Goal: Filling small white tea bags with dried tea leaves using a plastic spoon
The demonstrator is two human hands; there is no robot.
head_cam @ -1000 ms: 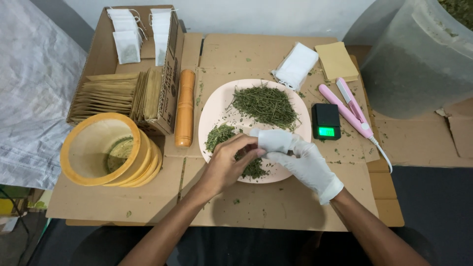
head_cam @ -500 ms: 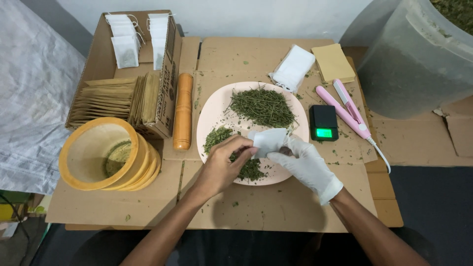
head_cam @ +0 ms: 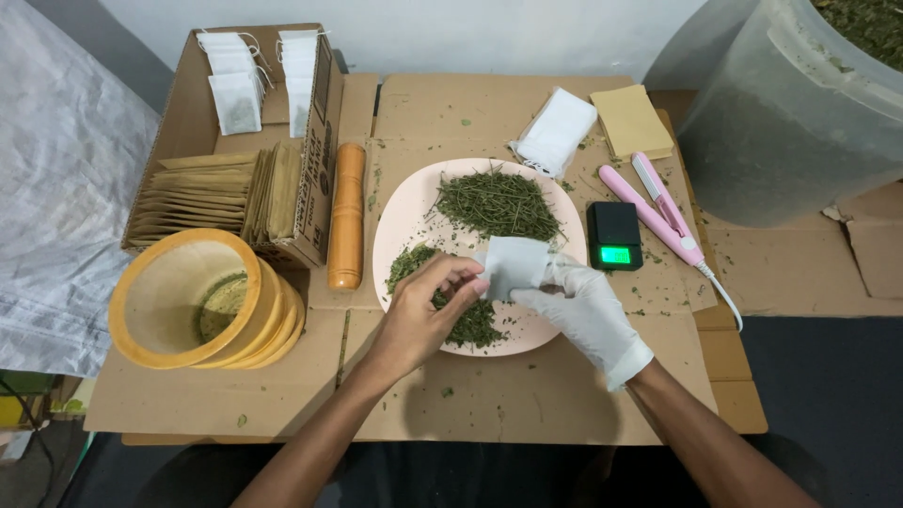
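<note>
Small white bag (head_cam: 515, 263) over pink plate (head_cam: 400, 226), pinched between gloved right hand (head_cam: 585, 310) fingers and bare left hand (head_cam: 428, 315) fingers

**Both hands on a white sachet over the plate**

The gloved right hand (head_cam: 581, 310) grips a small white sachet (head_cam: 513, 265) above the pink plate (head_cam: 400, 221). The bare left hand (head_cam: 425, 313) has its fingertips (head_cam: 475, 280) pinched at the sachet's left edge. Dried green herbs (head_cam: 496, 202) are heaped at the top of the plate, more of them under the hands. Just right of the plate sits a black scale (head_cam: 614, 234) with a lit green display, then a pink sealer (head_cam: 654, 211). On the left lie an orange cylinder (head_cam: 347, 215), stacked yellow bowls (head_cam: 202, 301) and a cardboard box (head_cam: 240, 150) of packets. A grey tub (head_cam: 800, 113) stands top right.
</note>
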